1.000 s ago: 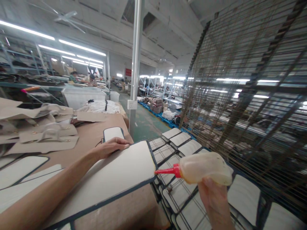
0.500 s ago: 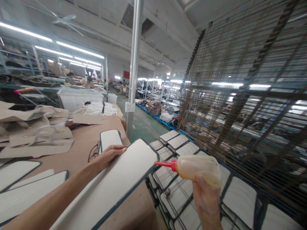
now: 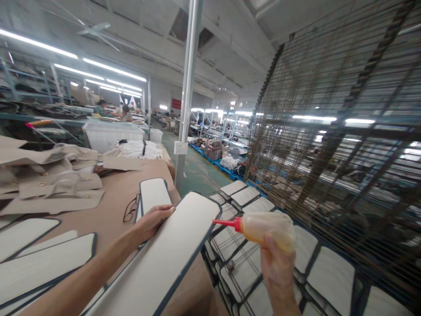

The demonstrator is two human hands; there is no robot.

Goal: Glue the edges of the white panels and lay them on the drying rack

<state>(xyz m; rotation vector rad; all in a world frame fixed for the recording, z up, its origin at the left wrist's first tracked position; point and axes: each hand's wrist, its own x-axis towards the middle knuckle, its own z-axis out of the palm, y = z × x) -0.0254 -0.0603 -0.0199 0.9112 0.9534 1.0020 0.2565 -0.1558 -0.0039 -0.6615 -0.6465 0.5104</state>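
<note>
My left hand (image 3: pixel 158 219) grips the left edge of a long cream panel (image 3: pixel 184 245) with rounded corners and a dark blue border, held up at a slant. Its fingers are closed over that edge, the thumb side hidden. In my right hand (image 3: pixel 278 263) is a squeeze bottle (image 3: pixel 268 228) of yellowish liquid, lying sideways. The bottle's red nozzle (image 3: pixel 226 222) points left, its tip at the panel's right border near the upper corner; I cannot tell whether it touches. Behind the panel, another cream panel (image 3: pixel 153 193) lies on the brown table (image 3: pixel 131 175).
Eyeglasses (image 3: pixel 130 210) lie beside the rear panel. Beige bag pieces (image 3: pixel 62 180) and more bordered panels (image 3: pixel 49 263) cover the left side. To the right, several panels rest on a wire rack (image 3: pixel 243 254), below a raised wire grid (image 3: pixel 315 109). A metal post (image 3: pixel 187 87) stands ahead.
The camera view has shifted slightly, so the scene sits a little further right. The bottle has moved slightly left relative to the surroundings, its nozzle still at the panel's right border.
</note>
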